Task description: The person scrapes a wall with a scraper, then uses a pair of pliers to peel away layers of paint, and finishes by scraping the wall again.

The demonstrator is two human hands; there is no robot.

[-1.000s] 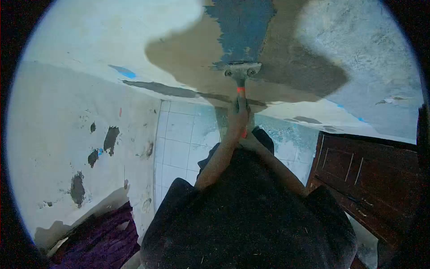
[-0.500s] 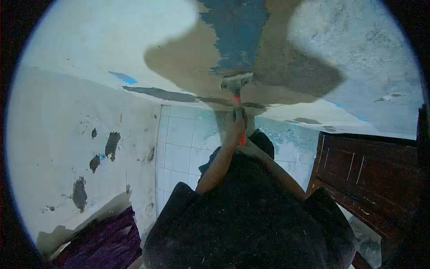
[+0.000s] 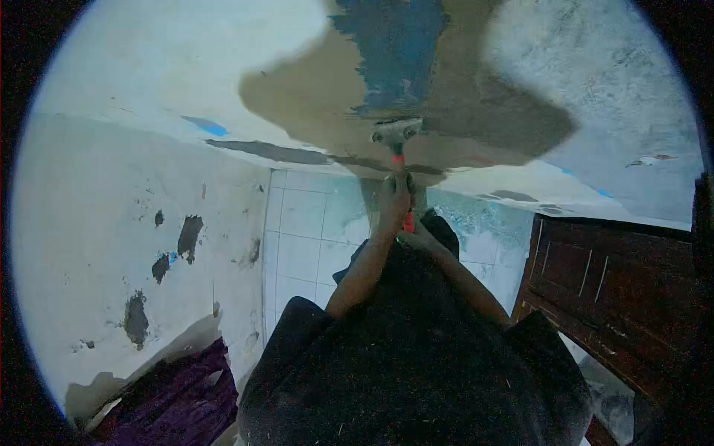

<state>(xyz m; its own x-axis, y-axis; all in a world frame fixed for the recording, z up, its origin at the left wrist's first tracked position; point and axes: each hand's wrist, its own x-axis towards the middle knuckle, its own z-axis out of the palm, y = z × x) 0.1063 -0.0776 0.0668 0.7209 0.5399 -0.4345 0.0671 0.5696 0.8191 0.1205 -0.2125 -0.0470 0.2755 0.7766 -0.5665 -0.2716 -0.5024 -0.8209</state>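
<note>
A long-handled scraper (image 3: 398, 134) with a red and black handle has its wide blade against the wall, just under a patch of blue paint (image 3: 394, 56). My left hand (image 3: 394, 199) is wrapped round the handle partway down. Lower, my right hand (image 3: 421, 239) closes round the handle's end, its fingers partly hidden by my wrist and dark clothing. Around the blue patch the wall (image 3: 290, 97) looks grey-brown under my shadow.
A side wall (image 3: 82, 223) on the left has several dark chipped spots. Below it hangs or lies purple cloth (image 3: 171, 394). White floor tiles (image 3: 301, 208) show beneath me. At the right stands a dark brown wooden piece with panels (image 3: 617, 275).
The scraper and both hands have shifted very slightly right in view. The lower edge of the blue patch looks a little higher and more ragged above the blade.
</note>
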